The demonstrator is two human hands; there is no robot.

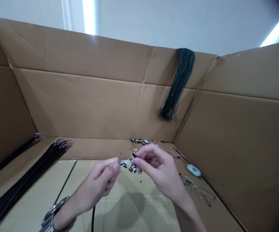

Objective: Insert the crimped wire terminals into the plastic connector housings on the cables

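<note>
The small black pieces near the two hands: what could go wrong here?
1. The right hand pinches one small black piece at its fingertips; it could slip and get lost among the loose pieces below.
2. The left hand holds a thin cable by its tip; its fine wire ends might bend.
3. The eyeglasses lie close to the right forearm and may be knocked.

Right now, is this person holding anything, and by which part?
The left hand pinches the end of a thin black cable near its red-tipped wires. The right hand grips a small black sleeve between thumb and forefinger.
</note>
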